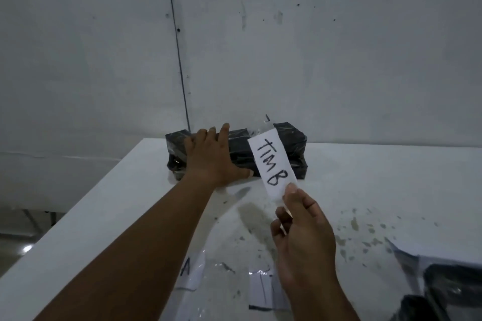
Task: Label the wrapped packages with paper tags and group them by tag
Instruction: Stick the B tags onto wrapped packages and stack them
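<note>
From the head camera, a white bench point(365, 177) stands against a pale wall point(313, 47). A black wrapped package point(289, 143) lies at the far edge of the bench, close to its far left corner and right by the wall. The left hand point(211, 156) lies flat on top of the package with its fingers spread out, and the thumb points to the right.

The right hand point(302, 232) holds up a white paper tag point(271, 164), pinching its lower end between the thumb and the fingers. The tag hangs in front of the package (it says "TIM B" in black marker).

Near the front edge of the bench lie more paper tags point(263, 292), and one other tag point(191, 272) a bit to the left. At the front right corner sits another dark package point(448, 284), only partly in view. Grey spots point(365, 232) mark the bench top.
</note>
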